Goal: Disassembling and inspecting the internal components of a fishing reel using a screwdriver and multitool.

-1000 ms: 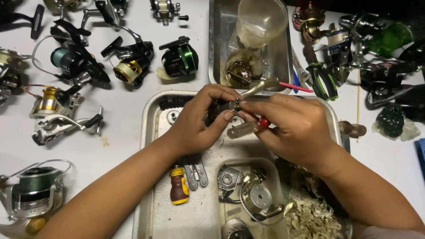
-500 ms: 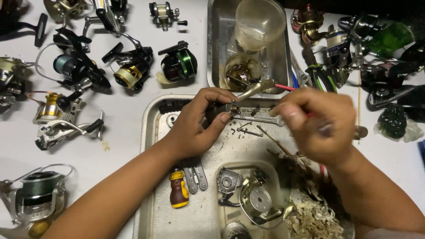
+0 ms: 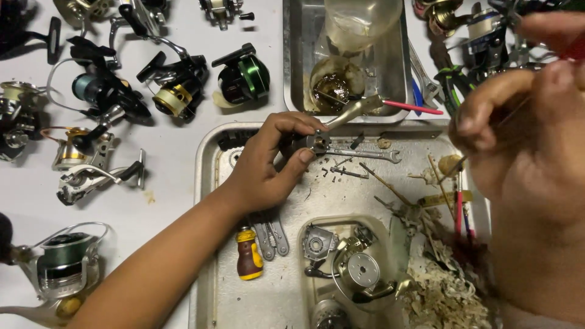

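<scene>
The left hand (image 3: pixel 268 164) is over the far left part of a steel tray (image 3: pixel 210 201), its fingers curled and clamped on a small dark reel part (image 3: pixel 314 143). A pale metal handle (image 3: pixel 353 109) sticks up from that part toward the far edge, reaching over the rim of a second, smaller tray (image 3: pixel 292 73) behind it. Just beside the part, on the tray floor, lies a thin wrench (image 3: pixel 365 155), with small screws and bits scattered near it.

The right hand (image 3: pixel 524 152) is raised close to the camera, above the tray's right side, and is blurred. Its fingers are bunched together and seem to pinch something thin and wire-like, but I cannot tell for sure what it is.

Toward the near edge of the tray there is a stubby screwdriver (image 3: pixel 248 254) with a yellow and brown grip, next to two flat metal pieces (image 3: pixel 271 237). An inner dish (image 3: pixel 390 228) holds an opened reel body (image 3: pixel 359 268), and a heap of pale shavings (image 3: pixel 445 292) sits by the near right corner.

In the smaller tray stand a clear plastic cup (image 3: pixel 359 21) and a jar of brown grease (image 3: pixel 332 85), with a pink stick (image 3: pixel 414 108) at the rim.

On the white table (image 3: pixel 170 183) left of the trays lie many spinning reels, among them a green and black one (image 3: pixel 244 78), a gold one (image 3: pixel 173 97) and a grey one (image 3: pixel 64 262) near the left corner. More reels (image 3: pixel 481 30) crowd the far right.
</scene>
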